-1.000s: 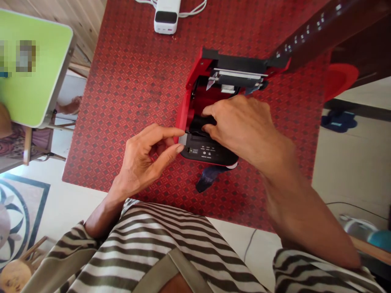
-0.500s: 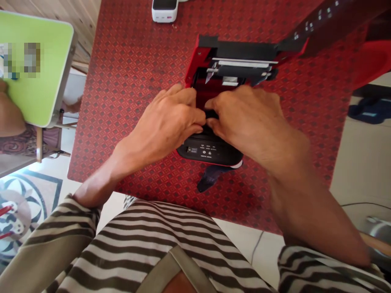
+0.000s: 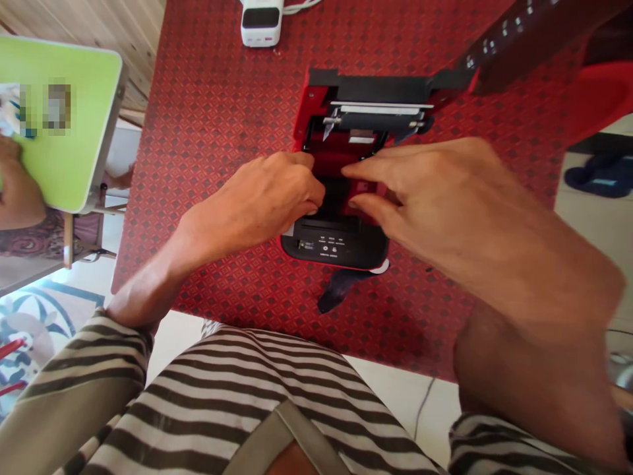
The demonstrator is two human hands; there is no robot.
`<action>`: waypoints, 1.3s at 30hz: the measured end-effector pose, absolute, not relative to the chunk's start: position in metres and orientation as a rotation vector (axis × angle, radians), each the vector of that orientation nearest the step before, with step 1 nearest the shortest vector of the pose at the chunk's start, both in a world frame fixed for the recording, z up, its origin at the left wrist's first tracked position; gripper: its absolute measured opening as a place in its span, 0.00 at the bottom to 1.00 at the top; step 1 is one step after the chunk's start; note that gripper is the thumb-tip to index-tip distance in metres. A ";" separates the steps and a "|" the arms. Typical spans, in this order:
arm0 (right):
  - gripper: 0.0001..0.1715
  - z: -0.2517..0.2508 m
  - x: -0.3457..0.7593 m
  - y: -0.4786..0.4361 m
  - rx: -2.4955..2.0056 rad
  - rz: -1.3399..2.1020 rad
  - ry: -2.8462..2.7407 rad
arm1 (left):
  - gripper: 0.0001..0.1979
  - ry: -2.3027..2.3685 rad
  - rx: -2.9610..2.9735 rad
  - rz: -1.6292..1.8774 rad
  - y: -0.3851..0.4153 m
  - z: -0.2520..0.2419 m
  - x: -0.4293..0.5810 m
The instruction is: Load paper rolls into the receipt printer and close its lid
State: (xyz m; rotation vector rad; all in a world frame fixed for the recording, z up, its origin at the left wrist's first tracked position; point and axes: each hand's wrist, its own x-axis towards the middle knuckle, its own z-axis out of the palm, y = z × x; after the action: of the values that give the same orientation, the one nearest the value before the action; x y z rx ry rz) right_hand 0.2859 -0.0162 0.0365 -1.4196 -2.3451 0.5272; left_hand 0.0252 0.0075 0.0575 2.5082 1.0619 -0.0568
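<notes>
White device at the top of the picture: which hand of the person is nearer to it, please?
Left. The left hand is almost straight below the white device in the picture; the right hand is farther away, to its lower right.

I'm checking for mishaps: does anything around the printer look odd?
A dark strip pokes out beneath the near edge of the open printer, perhaps trapped, which looks untidy. No clear damage shows.
</notes>
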 end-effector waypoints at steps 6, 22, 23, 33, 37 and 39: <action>0.20 0.052 0.285 -0.018 -1.268 0.577 -2.598 | 0.17 1.027 2.435 0.194 0.002 0.046 0.006; 0.14 0.043 0.288 -0.011 -1.356 1.060 -2.273 | 0.16 1.008 2.315 0.467 -0.012 0.032 -0.007; 0.14 0.043 0.288 -0.011 -1.375 1.065 -2.260 | 0.16 1.008 2.312 0.470 -0.012 0.031 -0.006; 0.10 0.042 0.280 -0.026 -1.433 0.976 -1.987 | 0.15 1.017 2.342 0.514 -0.015 0.022 0.004; 0.08 0.041 0.279 -0.026 -1.424 1.000 -1.928 | 0.15 1.011 2.349 0.543 -0.015 0.022 0.008; 0.10 0.039 0.280 -0.026 -1.441 1.012 -1.929 | 0.16 1.022 2.357 0.557 -0.016 0.022 0.009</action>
State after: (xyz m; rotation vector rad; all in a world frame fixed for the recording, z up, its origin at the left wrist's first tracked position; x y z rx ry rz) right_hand 0.2798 -0.0257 0.0395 -1.4413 -1.9287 1.0121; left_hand 0.0091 -0.0160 0.0222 2.3565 1.0216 0.5565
